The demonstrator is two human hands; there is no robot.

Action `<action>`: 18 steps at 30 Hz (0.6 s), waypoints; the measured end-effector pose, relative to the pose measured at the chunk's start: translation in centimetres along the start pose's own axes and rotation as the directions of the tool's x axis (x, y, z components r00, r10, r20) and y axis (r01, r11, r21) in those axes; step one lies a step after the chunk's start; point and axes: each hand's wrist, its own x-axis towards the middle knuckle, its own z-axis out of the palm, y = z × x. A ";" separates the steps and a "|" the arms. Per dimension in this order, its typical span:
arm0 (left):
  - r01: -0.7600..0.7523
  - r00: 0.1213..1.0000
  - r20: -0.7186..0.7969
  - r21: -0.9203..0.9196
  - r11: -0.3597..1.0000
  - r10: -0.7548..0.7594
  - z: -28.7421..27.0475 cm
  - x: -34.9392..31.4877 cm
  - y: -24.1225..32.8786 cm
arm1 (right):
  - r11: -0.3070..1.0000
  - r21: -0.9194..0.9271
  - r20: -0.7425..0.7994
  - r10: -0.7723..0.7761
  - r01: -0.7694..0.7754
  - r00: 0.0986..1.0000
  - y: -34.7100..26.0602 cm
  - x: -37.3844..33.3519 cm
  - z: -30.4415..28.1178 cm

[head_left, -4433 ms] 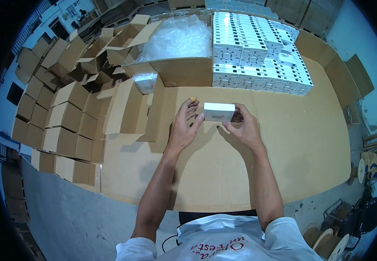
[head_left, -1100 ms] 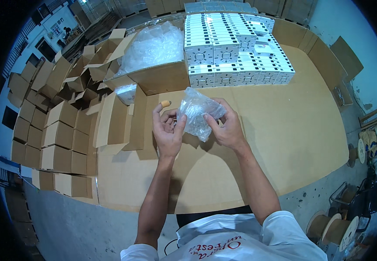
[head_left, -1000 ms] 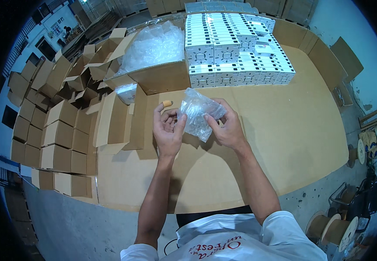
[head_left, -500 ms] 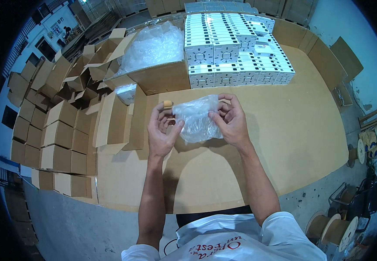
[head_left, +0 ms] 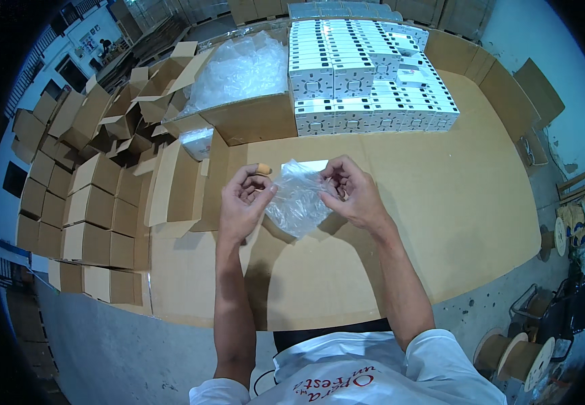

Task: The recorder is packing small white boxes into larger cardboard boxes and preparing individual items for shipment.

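A thin clear plastic bag [head_left: 298, 208] hangs crumpled between my two hands over the cardboard-covered table. My left hand [head_left: 242, 208], with an orange cover on one fingertip, pinches the bag's left edge. At the right edge, the thumb and fingers of my right hand [head_left: 358, 196] are closed on the film. Behind the bag's upper part shows a flat white surface [head_left: 316, 165], perhaps a white box; the bag hides most of it. I cannot tell whether it is inside the bag.
An open carton [head_left: 172, 185] stands left of my hands, with a plastic-wrapped white item [head_left: 198, 142] in it. Beyond is a large carton of clear plastic bags [head_left: 238, 71], beside stacked white boxes [head_left: 353, 79]. Several brown cartons [head_left: 90, 209] are piled at far left.
The bag now hangs lower and looser, with its lower end nearer me. A flat white surface has come into sight behind it. My left hand has shifted slightly left.
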 end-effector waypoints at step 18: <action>0.139 0.979 0.156 -0.048 0.989 -0.131 -2.3 -0.4 0.5 | 0.958 -0.280 0.117 -0.021 0.053 0.993 -1.0 -0.3 0.1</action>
